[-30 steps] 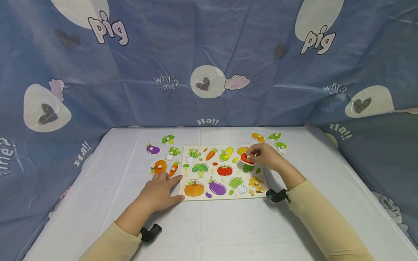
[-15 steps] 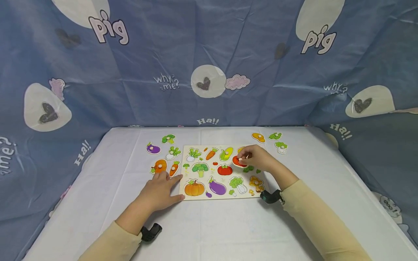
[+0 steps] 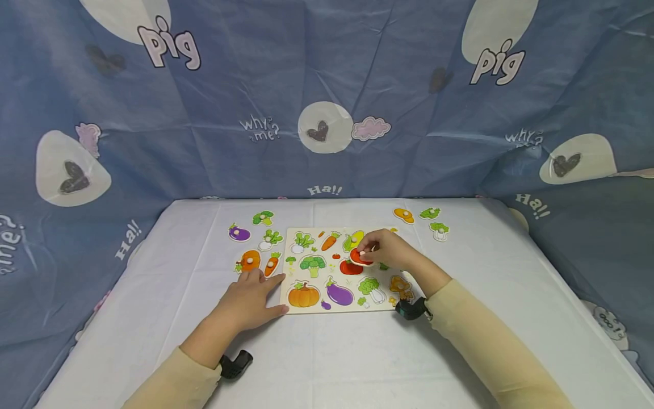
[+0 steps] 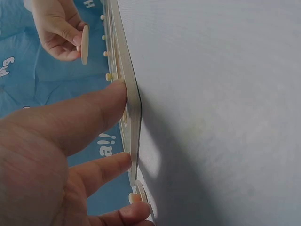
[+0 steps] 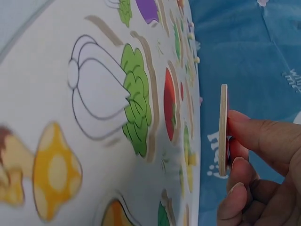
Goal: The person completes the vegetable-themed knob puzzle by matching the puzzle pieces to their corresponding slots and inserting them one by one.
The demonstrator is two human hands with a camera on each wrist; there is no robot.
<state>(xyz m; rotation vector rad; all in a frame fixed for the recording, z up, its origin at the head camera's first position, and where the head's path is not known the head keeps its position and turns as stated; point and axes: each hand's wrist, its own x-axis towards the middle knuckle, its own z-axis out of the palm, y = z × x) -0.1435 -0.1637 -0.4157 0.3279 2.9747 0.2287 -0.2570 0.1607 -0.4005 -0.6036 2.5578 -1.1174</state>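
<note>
A wooden vegetable puzzle board (image 3: 291, 276) lies on the white table. My right hand (image 3: 390, 250) pinches a tomato puzzle piece (image 3: 360, 257) by its small knob, over the board. The right wrist view shows this tomato piece (image 5: 223, 132) edge-on, raised off the board. In the head view it overlaps the printed tomato recess (image 3: 349, 268). At the board's left edge is my left hand (image 3: 250, 301), fingers spread. Its thumb (image 4: 106, 101) and index finger touch that edge, while other fingertips reach a knobbed piece lying beside the board.
Left of the board lie pumpkin (image 3: 250, 261), carrot (image 3: 272, 264), turnip (image 3: 269, 241), eggplant (image 3: 239, 233) and broccoli (image 3: 263, 218) pieces. Beyond its right corner are an orange-yellow piece (image 3: 404, 215), a green piece (image 3: 430, 213) and a bok choy piece (image 3: 439, 230). A patterned blue cloth (image 3: 230, 170) stands behind.
My right hand has carried the tomato piece leftward across the board, from its upper right to the printed tomato near the middle. The left hand has stayed at the left edge.
</note>
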